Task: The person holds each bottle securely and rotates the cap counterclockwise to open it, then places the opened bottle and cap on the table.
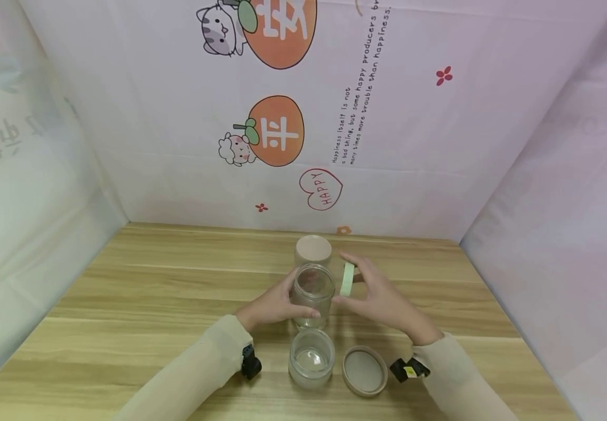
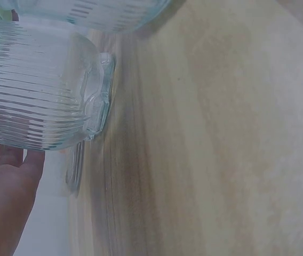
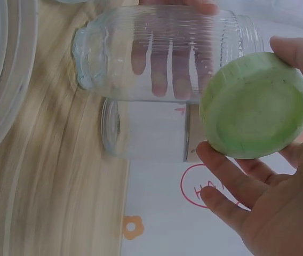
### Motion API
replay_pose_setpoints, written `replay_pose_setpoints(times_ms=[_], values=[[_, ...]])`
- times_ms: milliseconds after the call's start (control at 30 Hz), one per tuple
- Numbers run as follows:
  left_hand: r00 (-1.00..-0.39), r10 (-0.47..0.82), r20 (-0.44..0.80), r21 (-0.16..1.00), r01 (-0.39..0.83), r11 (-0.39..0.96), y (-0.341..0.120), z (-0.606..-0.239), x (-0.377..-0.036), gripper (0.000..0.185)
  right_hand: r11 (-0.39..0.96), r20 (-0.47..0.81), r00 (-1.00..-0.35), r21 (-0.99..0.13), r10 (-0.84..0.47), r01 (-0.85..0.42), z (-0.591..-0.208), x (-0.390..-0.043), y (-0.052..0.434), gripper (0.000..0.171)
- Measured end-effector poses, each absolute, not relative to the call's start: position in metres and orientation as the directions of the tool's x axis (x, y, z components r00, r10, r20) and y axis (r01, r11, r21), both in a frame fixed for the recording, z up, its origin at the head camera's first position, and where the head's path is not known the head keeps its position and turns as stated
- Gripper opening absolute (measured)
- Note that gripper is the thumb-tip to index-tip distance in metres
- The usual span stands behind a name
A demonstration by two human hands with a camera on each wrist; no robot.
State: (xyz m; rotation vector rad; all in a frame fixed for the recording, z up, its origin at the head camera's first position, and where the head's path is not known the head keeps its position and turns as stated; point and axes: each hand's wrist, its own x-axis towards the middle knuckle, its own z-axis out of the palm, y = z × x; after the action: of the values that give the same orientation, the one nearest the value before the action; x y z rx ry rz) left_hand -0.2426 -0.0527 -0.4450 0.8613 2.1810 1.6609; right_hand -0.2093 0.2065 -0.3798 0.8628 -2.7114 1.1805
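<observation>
Two hands are at work over a wooden table [image 1: 203,263], each holding something. At the centre of the group is a tall, ridged glass jar [image 1: 315,289], upright and with its mouth uncovered. The left hand [image 1: 277,305] comes in from its 8 o'clock and grasps it, the thumb across the near side and the fingers curled round the glass. At the tall jar's 3 o'clock, just beside the rim, a green lid [image 1: 347,279] is held up on edge. The right hand [image 1: 382,299], reaching in from 4 o'clock, pinches that lid's rim between thumb and forefinger; some of the other fingers reach out loosely past it.

Straight up at 12 o'clock from the tall jar stands a covered jar [image 1: 313,250] with a beige top. At 6 o'clock, on the near side, sits a shorter open jar [image 1: 311,362], and a loose beige lid [image 1: 365,371] lies flat on the table at 5 o'clock. Beyond the table, at 12 o'clock, hangs a printed white sheet [image 1: 388,199] bearing orange fruit and a red heart.
</observation>
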Motion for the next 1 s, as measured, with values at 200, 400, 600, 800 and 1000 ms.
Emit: replay_pose_setpoints(times_ms=[200,400,600,800,1000], values=[[-0.79,0.597,0.139,0.942,0.291,0.165,-0.052,-0.446,-0.242,0.102,0.567,0.288,-0.832,-0.623,-0.474,-0.539,-0.384,-0.211,0.212,0.084],[-0.79,0.596,0.143,0.941,0.295,0.166,-0.052,-0.447,-0.243,0.101,0.584,0.288,-0.828,-0.6,-0.481,-0.547,-0.388,-0.212,0.217,0.085],[-0.796,0.588,0.142,0.935,0.303,0.184,-0.052,-0.448,-0.243,0.101,0.559,0.263,-0.836,-0.642,-0.481,-0.524,-0.393,-0.212,0.224,0.091],[-0.798,0.586,0.139,0.936,0.299,0.185,-0.052,-0.449,-0.243,0.1,0.592,0.243,-0.833,-0.606,-0.497,-0.531,-0.4,-0.213,0.232,0.094],[-0.795,0.589,0.147,0.938,0.302,0.173,-0.052,-0.45,-0.243,0.099,0.623,0.225,-0.819,-0.553,-0.528,-0.554,-0.406,-0.214,0.237,0.094]])
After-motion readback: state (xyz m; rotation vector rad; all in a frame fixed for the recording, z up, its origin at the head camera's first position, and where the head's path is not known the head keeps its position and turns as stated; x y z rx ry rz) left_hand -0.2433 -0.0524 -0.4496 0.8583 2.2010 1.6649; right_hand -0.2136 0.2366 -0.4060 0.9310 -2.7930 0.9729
